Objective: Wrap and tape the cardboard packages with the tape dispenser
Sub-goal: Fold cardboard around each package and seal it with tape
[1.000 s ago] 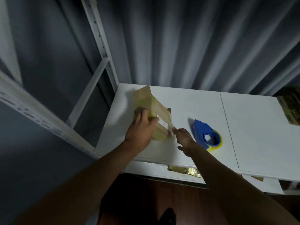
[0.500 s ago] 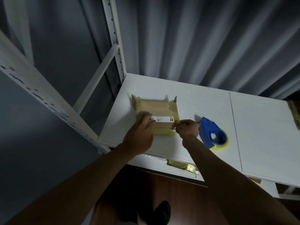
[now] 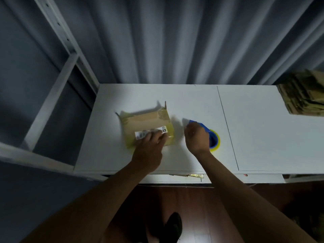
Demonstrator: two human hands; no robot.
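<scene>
Grey curtains [image 3: 175, 41] hang behind a white table [image 3: 254, 137], with a white shelf frame [image 3: 57, 79] at far left. Left of centre, a cardboard package [image 3: 147, 123] lies flat on the table, its white label [image 3: 140, 135] facing up. Left hand [image 3: 149, 149] rests on the package's near edge, fingers bent over the label; blur hides whether they grip. Right hand [image 3: 197, 139] curls onto the blue tape dispenser [image 3: 213, 137], just right of the package. Stacked flat cardboard [image 3: 305, 95] sits at the far right edge.
</scene>
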